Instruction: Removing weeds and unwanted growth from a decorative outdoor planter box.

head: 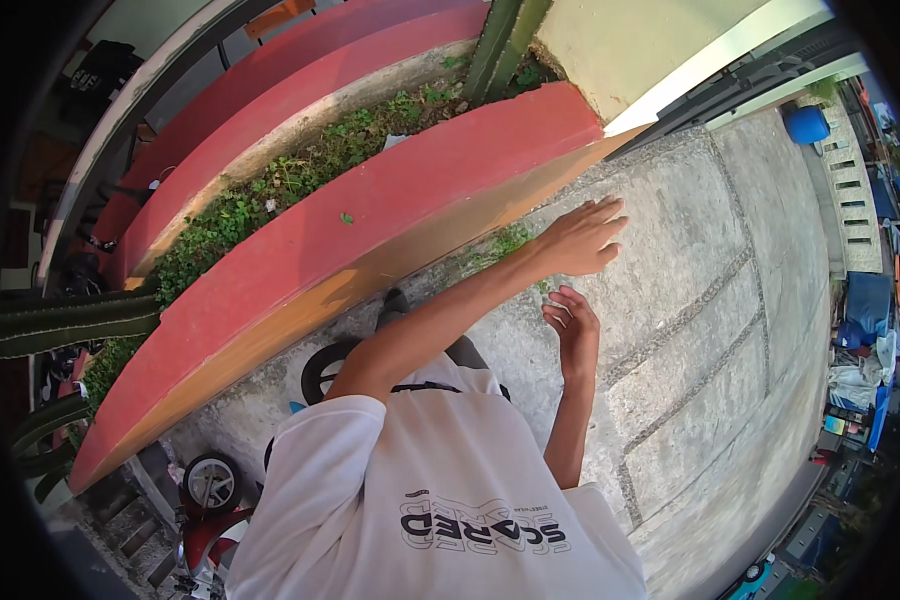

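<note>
My left hand (585,236) reaches across my front with its palm down, the fingers spread and holding nothing. It is in the air over the concrete paving (675,217), near the outer wall of a curved planter (390,202). Just below it in the view is my right hand (576,322), raised with loosely bent fingers apart and nothing between them. The two hands do not touch. The planter has a painted red rim and holds low green weeds (292,176) and cactus stems (495,52).
Close to my left side is a black wheel (330,367). A red motorbike (210,532) stands at the lower left. Farther off at the right are a blue barrel (807,124), a low slotted wall (855,187) and piled sacks (862,375).
</note>
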Motion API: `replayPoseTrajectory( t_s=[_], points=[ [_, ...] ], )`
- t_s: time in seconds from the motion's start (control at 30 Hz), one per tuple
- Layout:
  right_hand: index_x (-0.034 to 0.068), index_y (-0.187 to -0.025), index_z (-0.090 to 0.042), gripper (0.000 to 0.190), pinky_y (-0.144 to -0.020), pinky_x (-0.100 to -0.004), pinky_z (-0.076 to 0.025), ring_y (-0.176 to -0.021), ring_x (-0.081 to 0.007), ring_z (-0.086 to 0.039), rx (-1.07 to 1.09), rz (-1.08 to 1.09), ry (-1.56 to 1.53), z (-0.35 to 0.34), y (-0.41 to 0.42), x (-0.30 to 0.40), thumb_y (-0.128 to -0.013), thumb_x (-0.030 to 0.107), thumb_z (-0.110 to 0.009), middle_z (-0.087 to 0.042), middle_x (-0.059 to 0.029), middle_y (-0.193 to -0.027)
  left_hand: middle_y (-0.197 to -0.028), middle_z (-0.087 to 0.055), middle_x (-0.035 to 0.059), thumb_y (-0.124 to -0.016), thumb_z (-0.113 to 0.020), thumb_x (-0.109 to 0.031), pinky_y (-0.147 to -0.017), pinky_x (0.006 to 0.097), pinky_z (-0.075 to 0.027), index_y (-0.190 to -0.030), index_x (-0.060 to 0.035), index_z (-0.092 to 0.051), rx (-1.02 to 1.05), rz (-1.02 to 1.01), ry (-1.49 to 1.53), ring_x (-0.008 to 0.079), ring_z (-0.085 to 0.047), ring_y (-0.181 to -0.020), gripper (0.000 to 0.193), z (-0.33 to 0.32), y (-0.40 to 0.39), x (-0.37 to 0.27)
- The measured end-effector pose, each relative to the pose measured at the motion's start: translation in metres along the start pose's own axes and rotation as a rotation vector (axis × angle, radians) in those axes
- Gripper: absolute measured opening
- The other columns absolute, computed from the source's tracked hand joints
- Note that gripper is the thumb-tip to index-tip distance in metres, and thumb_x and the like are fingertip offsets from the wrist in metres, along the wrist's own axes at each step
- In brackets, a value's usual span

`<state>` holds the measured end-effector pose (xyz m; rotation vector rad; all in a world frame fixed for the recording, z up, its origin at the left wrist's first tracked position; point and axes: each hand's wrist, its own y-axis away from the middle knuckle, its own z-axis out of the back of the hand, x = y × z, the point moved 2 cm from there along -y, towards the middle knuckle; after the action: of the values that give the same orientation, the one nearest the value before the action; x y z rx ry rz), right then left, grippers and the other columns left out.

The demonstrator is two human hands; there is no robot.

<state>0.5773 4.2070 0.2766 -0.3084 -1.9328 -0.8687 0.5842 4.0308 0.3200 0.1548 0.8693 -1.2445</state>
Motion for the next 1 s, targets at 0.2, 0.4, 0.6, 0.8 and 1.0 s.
replayPoseTrajectory(
  t_s=[0.2, 0.4, 0.6, 0.8, 1.0],
  points=[
    [-0.002, -0.112, -0.063, 0.033, -0.083, -0.0313, -0.052, -0.087, -0.0206, -0.067, -0.155, 0.194, 0.481, 0.066, -0.048, 0.006, -0.100, 0.026, -0.051, -0.069, -0.0080, -0.097, -0.146, -0.042, 0.0253, -0.094, -0.052, -0.018, -0.115, 0.0491, -0.028, -0.124, 0.0060, -0.057, -0.082, -0.005, 0.066, 0.0392, -0.036, -0.138, 0.039, -0.043, 0.031, -0.042],
    [0.000, -0.101, -0.068, 0.036, -0.073, -0.0392, -0.053, -0.075, -0.0270, -0.068, 0.001, 0.185, 1.197, 0.079, -0.138, -0.020, -0.095, 0.034, -0.058, -0.071, -0.0061, -0.086, -0.128, -0.055, 0.0246, -0.083, -0.062, -0.011, -0.095, 0.0488, -0.045, -0.105, 0.0081, -0.062, -0.036, -0.228, 0.273, 0.0387, -0.057, -0.112, 0.029, -0.088, 0.047, -0.116],
    [0.002, -0.123, -0.054, 0.038, -0.096, -0.0409, -0.047, -0.111, -0.0270, -0.059, 0.042, 0.035, -0.301, 0.074, -0.166, 0.037, -0.098, 0.031, -0.055, -0.060, -0.0155, -0.122, -0.145, -0.018, 0.0419, -0.081, -0.060, -0.006, -0.106, 0.0503, -0.038, -0.141, 0.0131, -0.015, -0.099, 0.301, 0.395, 0.0558, -0.036, -0.130, 0.078, -0.063, 0.047, -0.070],
    [-0.003, -0.141, -0.036, 0.064, -0.111, -0.0443, -0.034, -0.137, -0.0317, -0.039, 0.447, 0.070, -0.694, 0.020, -0.108, 0.086, -0.101, 0.048, -0.041, -0.040, -0.0228, -0.148, -0.150, -0.018, 0.0377, -0.088, -0.058, -0.015, -0.114, 0.0506, -0.026, -0.147, 0.0092, -0.009, -0.188, 0.500, 0.500, 0.0510, -0.025, -0.140, 0.081, -0.042, 0.041, -0.025],
    [-0.002, -0.145, -0.035, 0.070, -0.113, -0.0435, -0.032, -0.137, -0.0332, -0.038, 0.353, 0.041, -0.488, -0.018, -0.081, 0.072, -0.102, 0.052, -0.031, -0.037, -0.0208, -0.151, -0.151, -0.035, 0.0241, -0.098, -0.036, -0.037, -0.112, 0.0542, -0.026, -0.140, -0.0038, -0.047, -0.192, -0.247, 0.034, 0.0424, -0.035, -0.138, 0.055, -0.038, 0.033, -0.059]
  ],
)
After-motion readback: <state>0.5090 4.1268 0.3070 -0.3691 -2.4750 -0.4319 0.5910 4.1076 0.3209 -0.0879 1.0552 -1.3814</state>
